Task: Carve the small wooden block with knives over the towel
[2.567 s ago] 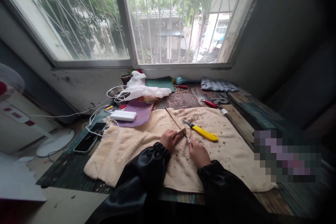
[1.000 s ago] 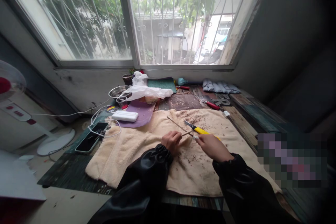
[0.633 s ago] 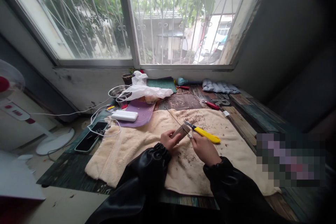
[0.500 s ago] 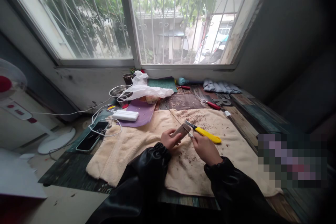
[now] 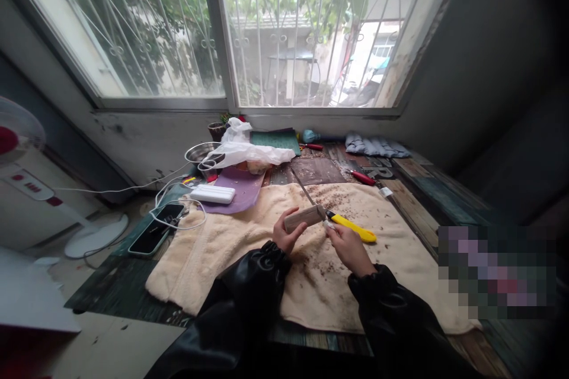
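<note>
My left hand (image 5: pixel 288 231) grips a brown wooden block (image 5: pixel 304 219) by its left end, fingers behind and thumb along the near face. In my right hand (image 5: pixel 349 249) is a thin file-like tool (image 5: pixel 304 190), its long dark shaft reaching away past the block's far right corner. White shows at the tool's near end, between thumb and fingers. Just beyond my right hand lies a yellow utility knife (image 5: pixel 355 230) on the cream towel (image 5: pixel 240 231). Brown shavings are scattered over the towel around both hands.
A phone (image 5: pixel 156 230), a white power bank (image 5: pixel 213 193) with cable and a purple sheet (image 5: pixel 235 189) lie at left. Behind are a plastic bag (image 5: pixel 253 155), a metal bowl (image 5: pixel 200 153) and a red-handled tool (image 5: pixel 363 177). A fan (image 5: pixel 26 172) stands far left.
My left hand has turned the block so its broad face shows more, and its fingers have loosened somewhat. The thin tool has shifted right and points more steeply away.
</note>
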A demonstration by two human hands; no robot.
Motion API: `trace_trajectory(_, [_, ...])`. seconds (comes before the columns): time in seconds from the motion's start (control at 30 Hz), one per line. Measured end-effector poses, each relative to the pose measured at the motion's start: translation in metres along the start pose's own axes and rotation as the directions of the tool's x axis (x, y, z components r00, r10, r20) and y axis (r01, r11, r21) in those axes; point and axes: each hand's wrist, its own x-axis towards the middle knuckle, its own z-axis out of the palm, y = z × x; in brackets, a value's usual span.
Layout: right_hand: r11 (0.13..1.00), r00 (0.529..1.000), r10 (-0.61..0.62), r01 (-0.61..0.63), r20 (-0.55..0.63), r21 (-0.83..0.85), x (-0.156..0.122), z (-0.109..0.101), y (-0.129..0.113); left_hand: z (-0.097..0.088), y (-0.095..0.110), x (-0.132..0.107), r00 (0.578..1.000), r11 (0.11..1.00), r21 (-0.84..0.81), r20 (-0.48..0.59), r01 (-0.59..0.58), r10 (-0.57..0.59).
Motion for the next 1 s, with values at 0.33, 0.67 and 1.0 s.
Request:
trace_trajectory(0.33, [0.992,1.0,-0.004,0.007,0.025,-0.127,0.004,-0.009,0.012,-0.003,0.004,-0.001,0.984,0.966,0.201,0.106,-0.163,0.144])
trace_trajectory(0.67, [1.0,0.996,0.008,-0.01,0.093,0.02,-0.003,-0.013,-0.003,-0.008,-0.011,0.009,0.981,0.978,-0.098,-0.045,0.182,-0.188])
trace_trajectory(1.0, [0.999,0.997,0.04,-0.039,0.068,-0.016,-0.003,-0.012,0.006,-0.003,0.001,0.001,1.0,0.998,0.066,-0.029,-0.007,0.009])
